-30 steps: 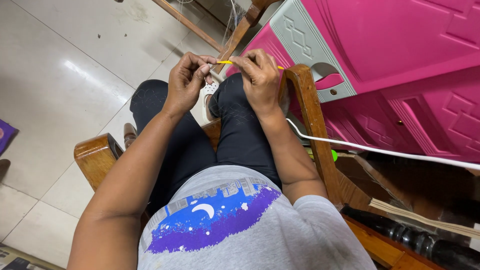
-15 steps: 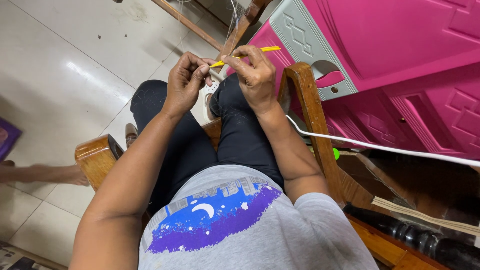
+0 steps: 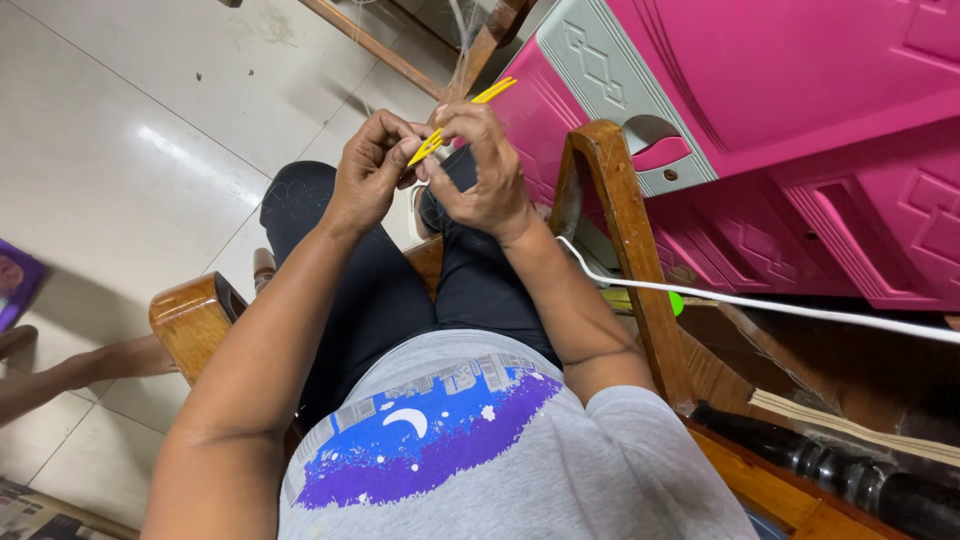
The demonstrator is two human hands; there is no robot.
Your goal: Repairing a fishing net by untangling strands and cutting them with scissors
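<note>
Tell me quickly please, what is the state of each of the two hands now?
Left hand: closed, fingers pinching the lower end of the thin yellow plastic tool.
Right hand: closed around the same yellow tool, near its middle.

Floor [image 3: 130, 130]: pale glossy tiles, bright light glare on the left, some scuffing up top. Wooden chair [image 3: 615, 230], varnished, armrests both sides. Pink plastic cabinet [image 3: 800, 120] fills upper right, grey trim and a recessed handle. White cable [image 3: 760, 300] runs across in front of it, past the right armrest. Thin wooden slat [image 3: 370, 45] lies diagonal on the floor at top. Dark turned wood rail [image 3: 830, 465] bottom right. Purple mat [image 3: 15, 280] at left edge.
</note>
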